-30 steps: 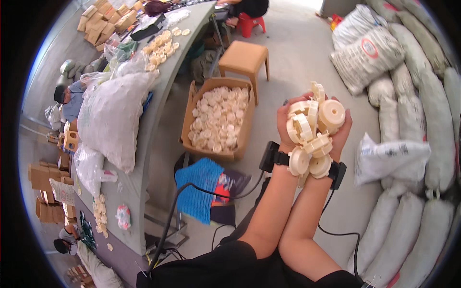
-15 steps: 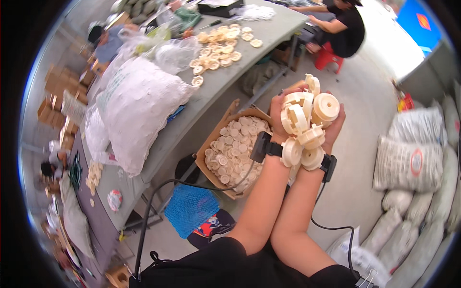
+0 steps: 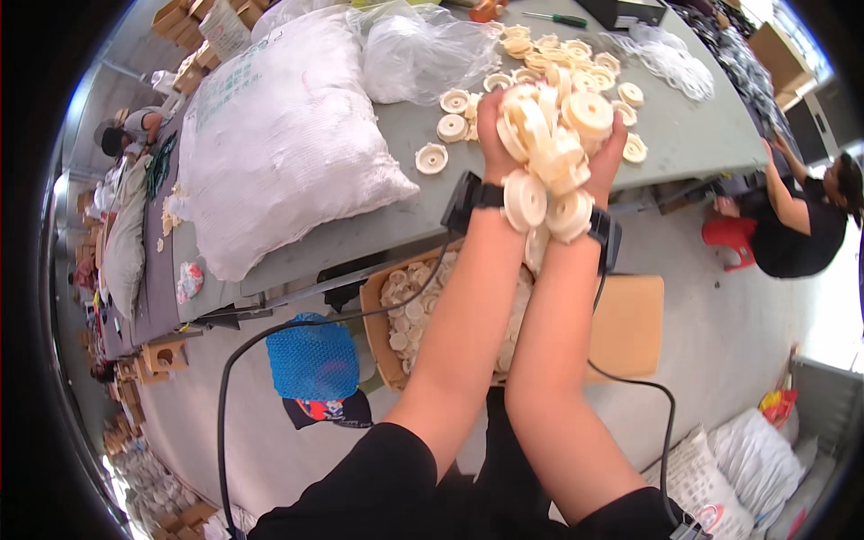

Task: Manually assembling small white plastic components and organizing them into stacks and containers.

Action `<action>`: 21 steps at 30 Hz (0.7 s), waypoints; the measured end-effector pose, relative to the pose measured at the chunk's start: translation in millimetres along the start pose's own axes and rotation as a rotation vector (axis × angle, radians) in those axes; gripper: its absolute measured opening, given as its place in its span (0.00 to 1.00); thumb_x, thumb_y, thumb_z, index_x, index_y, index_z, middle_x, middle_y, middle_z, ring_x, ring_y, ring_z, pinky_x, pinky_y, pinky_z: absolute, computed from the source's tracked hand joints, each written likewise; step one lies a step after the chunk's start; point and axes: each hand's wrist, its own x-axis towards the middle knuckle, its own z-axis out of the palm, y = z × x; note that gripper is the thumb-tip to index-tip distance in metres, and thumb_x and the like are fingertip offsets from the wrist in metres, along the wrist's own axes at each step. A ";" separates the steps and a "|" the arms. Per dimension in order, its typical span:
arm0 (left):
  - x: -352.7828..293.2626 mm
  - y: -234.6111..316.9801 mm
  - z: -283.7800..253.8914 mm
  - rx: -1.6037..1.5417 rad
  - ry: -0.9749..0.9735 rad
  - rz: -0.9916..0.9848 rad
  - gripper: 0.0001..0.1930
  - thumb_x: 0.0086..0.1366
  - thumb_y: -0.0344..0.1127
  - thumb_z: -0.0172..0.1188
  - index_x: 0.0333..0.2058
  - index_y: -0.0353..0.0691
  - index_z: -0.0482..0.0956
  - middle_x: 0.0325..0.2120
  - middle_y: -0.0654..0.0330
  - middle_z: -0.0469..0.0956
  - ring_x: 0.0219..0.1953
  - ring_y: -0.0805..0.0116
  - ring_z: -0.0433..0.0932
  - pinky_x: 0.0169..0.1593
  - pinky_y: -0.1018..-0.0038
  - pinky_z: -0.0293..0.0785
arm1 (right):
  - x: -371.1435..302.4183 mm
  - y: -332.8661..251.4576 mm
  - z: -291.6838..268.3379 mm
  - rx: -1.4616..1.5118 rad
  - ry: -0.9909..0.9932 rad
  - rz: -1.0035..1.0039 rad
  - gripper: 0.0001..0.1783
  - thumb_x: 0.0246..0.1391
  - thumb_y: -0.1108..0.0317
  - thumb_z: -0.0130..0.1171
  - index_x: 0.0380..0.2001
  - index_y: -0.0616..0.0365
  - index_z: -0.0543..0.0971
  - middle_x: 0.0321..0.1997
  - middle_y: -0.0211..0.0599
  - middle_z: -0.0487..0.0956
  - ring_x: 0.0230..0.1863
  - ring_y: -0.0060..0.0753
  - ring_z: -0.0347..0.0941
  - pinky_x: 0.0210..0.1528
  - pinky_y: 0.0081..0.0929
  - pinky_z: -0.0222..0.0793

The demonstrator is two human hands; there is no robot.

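Head view: left hand (image 3: 493, 135) and right hand (image 3: 605, 155) together grasp a heap of cream wooden wheels (image 3: 549, 148) above the grey table (image 3: 396, 216).

Bright, even daylight fills the view, strongest at the washed-out right edge, with soft shadows under the long grey bench (image 3: 396, 225), mild blur throughout, and heavy fisheye bending inside a black rim.

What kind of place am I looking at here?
Likely a small workshop or factory floor: a long grey table strewn with cream wheels, a box of more below, and stacked sacks.
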 end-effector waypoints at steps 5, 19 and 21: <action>138.9 56.0 -57.3 0.312 0.023 0.248 0.21 0.60 0.49 0.41 0.36 0.39 0.76 0.33 0.57 0.78 0.37 0.60 0.75 0.46 0.69 0.70 | 153.2 37.6 -15.2 -0.185 0.014 -0.112 0.27 0.56 0.47 0.43 0.45 0.60 0.73 0.47 0.41 0.75 0.47 0.37 0.72 0.50 0.31 0.67; -43.9 57.5 -160.6 2.314 0.586 0.517 0.38 0.55 0.44 0.57 0.62 0.40 0.52 0.61 0.43 0.50 0.61 0.43 0.52 0.61 0.50 0.47 | 14.3 35.4 -127.4 -1.735 -0.048 -0.507 0.31 0.52 0.54 0.54 0.57 0.59 0.65 0.63 0.50 0.59 0.63 0.47 0.55 0.65 0.42 0.44; -36.0 45.6 -159.5 2.444 0.623 0.376 0.41 0.53 0.44 0.58 0.63 0.44 0.50 0.62 0.45 0.49 0.61 0.47 0.53 0.61 0.50 0.47 | 8.2 49.4 -147.5 -2.045 0.066 -0.560 0.40 0.48 0.47 0.56 0.60 0.56 0.59 0.67 0.51 0.51 0.65 0.53 0.48 0.65 0.52 0.39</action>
